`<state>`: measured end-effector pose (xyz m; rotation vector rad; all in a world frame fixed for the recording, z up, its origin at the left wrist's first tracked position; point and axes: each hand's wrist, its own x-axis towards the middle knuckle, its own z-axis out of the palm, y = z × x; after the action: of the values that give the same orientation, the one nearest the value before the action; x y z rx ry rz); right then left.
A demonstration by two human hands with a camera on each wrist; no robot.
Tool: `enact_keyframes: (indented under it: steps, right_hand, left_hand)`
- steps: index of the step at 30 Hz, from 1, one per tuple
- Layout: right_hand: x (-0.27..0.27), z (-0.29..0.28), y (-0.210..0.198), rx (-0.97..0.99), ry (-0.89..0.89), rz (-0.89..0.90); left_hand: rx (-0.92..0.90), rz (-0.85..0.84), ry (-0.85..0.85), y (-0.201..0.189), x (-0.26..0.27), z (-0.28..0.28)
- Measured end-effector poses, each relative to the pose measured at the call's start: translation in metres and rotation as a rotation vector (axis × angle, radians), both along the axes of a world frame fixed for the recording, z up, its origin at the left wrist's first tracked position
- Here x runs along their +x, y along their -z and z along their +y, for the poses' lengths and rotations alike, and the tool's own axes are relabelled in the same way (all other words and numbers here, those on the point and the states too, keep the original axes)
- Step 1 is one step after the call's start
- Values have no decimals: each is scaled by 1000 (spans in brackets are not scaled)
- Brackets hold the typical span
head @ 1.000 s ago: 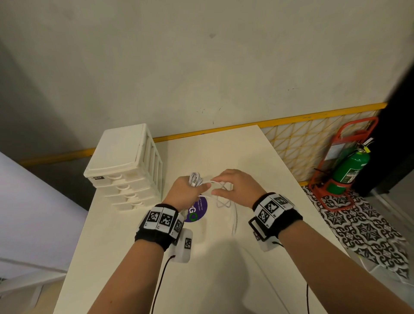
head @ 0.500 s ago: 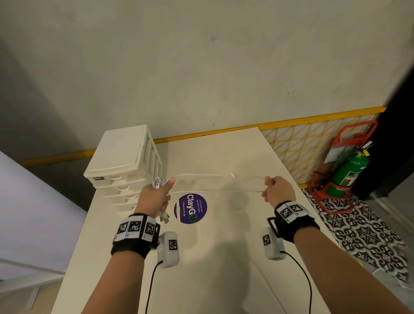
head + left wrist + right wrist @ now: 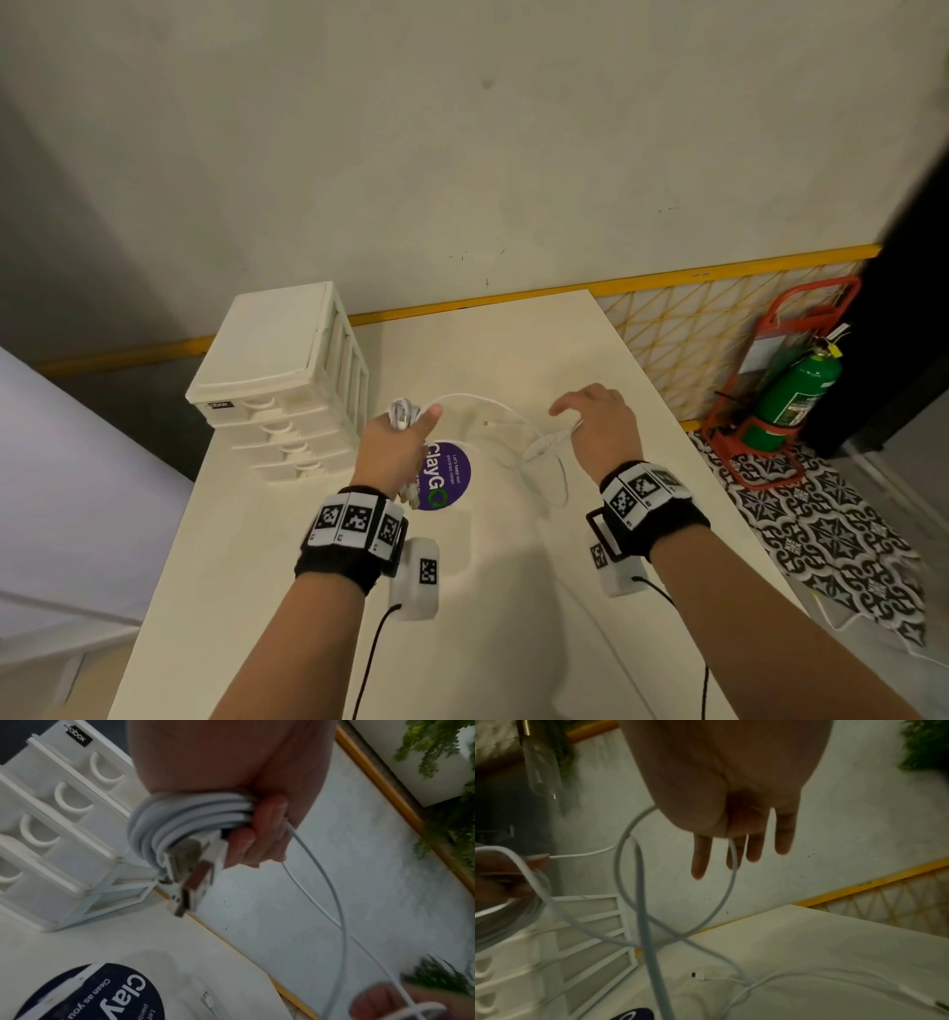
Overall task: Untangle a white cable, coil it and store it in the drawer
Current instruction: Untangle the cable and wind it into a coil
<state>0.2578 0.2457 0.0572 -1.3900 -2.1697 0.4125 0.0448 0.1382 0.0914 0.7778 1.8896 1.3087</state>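
My left hand (image 3: 403, 442) grips a coil of the white cable (image 3: 402, 413) just right of the white drawer unit (image 3: 277, 370). In the left wrist view the coil (image 3: 190, 815) is wound round the curled fingers (image 3: 259, 833), and a USB plug (image 3: 191, 884) sticks out below. From the coil the cable arcs over to my right hand (image 3: 595, 421). That hand's fingers (image 3: 754, 850) are straight, with a loose loop (image 3: 727, 892) hanging over them. The rest of the cable lies slack on the table (image 3: 513, 591), ending in a small plug (image 3: 700, 977). All the drawers are shut.
A round purple sticker (image 3: 447, 475) lies on the table under the hands. A green fire extinguisher (image 3: 791, 395) in a red stand sits on the patterned floor to the right. The wall runs along the table's far edge.
Half a second ago the cable was stretched taut between hands held wide apart. Both hands have moved closer together, the cable has gone slack, and the right fingers have straightened.
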Motion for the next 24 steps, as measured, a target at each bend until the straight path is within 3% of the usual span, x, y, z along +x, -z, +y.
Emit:
enact_keyframes:
  steps: [2, 3, 9, 12, 14, 16, 17, 21, 22, 24]
  right_hand:
    - [6, 4, 5, -128, -24, -145]
    - [9, 4, 8, -155, -28, -112]
    - [1, -6, -3, -78, -131, 503]
    - [-11, -13, -25, -65, -205, 659]
    - [-19, -21, -40, -163, -297, 664]
    - [-29, -29, -46, -256, -434, 471]
    - [-33, -30, -44, -275, -479, 290]
    - [-42, -29, -15, -165, -363, -665]
    - [-39, -29, -8, -126, -304, -762]
    - [-31, -28, 1, -117, -179, -739]
  left_hand:
    - [12, 1, -89, 1, -5, 2]
    - [21, 1, -126, 1, -8, 2]
    - [42, -1, -196, 5, -8, 5]
    - [41, 12, -223, 7, -3, 7]
    - [46, 24, -247, 7, -2, 7]
    - [44, 25, -258, 6, -2, 9]
    - [41, 28, -256, 5, -1, 10]
    - [57, -8, -233, 1, 3, 13]
    - [58, -22, -229, 0, 3, 12]
    - [56, -35, -215, -3, 3, 10]
